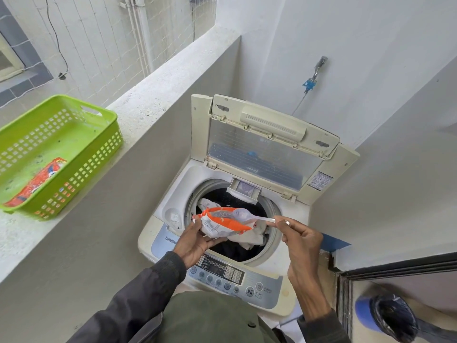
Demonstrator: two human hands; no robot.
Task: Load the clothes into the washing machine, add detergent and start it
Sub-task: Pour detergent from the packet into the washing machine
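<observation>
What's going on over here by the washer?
A person stands at a top-loading washing machine with its lid up and clothes already in the drum. Their left hand holds an open orange-and-white detergent packet over the drum, while the right hand pinches a white plastic spoon dipped into it. Another orange packet lies in the green basket on the ledge.
</observation>
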